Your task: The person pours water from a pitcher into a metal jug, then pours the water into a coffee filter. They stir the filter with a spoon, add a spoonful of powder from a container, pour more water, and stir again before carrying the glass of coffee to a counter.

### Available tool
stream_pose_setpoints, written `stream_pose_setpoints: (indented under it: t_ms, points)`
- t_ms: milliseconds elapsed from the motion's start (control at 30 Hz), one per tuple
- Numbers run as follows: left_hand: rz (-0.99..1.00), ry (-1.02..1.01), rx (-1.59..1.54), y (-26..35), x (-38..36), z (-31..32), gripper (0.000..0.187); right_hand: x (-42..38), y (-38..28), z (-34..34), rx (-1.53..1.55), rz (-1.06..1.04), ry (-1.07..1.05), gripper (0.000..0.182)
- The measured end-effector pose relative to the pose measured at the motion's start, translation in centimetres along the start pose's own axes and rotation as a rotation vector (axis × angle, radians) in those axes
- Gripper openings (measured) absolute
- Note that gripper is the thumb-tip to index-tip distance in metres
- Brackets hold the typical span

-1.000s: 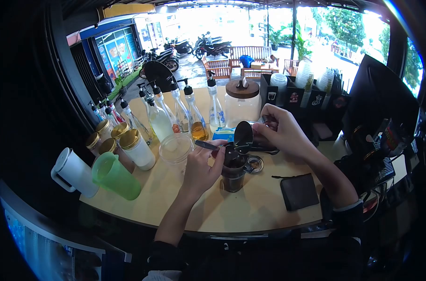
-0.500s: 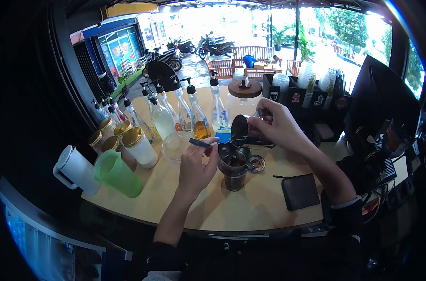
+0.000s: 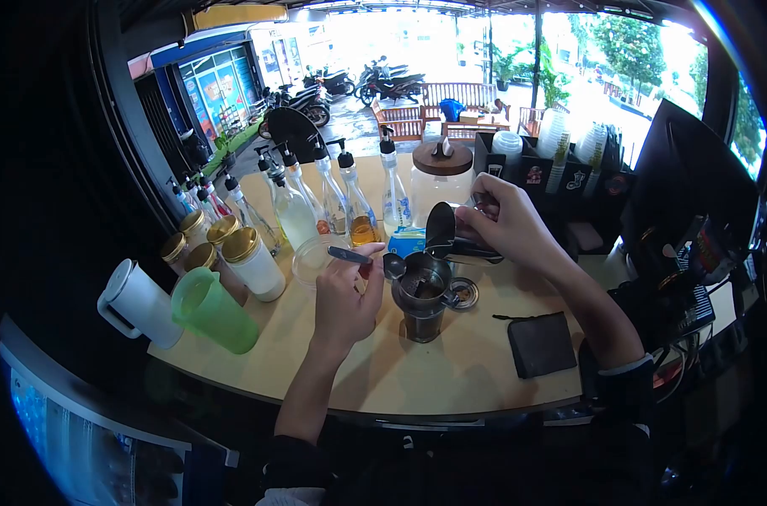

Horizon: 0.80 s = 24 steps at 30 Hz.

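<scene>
Over the table [image 3: 375,379], the left hand [image 3: 345,304] has its fingers closed on a spoon [image 3: 394,266], whose handle points left and whose bowl points right, near the rim of the upright metal cup [image 3: 422,325]. The right hand [image 3: 505,221] grips a dark pitcher [image 3: 441,228], lying sideways in the air, mouth to the left. Fingers hide part of both held things; the inside of the metal cup is hard to make out.
</scene>
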<state>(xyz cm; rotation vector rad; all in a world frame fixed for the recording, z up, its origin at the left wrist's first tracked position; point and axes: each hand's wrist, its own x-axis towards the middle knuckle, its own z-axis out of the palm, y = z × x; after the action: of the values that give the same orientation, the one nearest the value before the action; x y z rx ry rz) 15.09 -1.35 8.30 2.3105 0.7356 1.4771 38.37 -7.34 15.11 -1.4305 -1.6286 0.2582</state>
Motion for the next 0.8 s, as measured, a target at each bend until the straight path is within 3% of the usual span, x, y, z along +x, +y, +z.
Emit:
stream_pose_setpoints:
  t_ms: [267, 533, 800]
  points:
    - [0.068, 0.069, 0.03, -0.2, 0.0, 0.1, 0.017, -0.4, -0.9, 0.0, 0.086, 0.069, -0.03, 0.029]
    - [0.006, 0.014, 0.034, 0.0, -0.2, -0.3, 0.02, 0.3, -1.0, 0.7, -0.08, 0.002, -0.02, 0.03]
    - [0.019, 0.036, 0.007, -0.4, -0.4, -0.1, 0.019, 0.8, 0.0, 1.4, -0.006, -0.039, 0.018, 0.024]
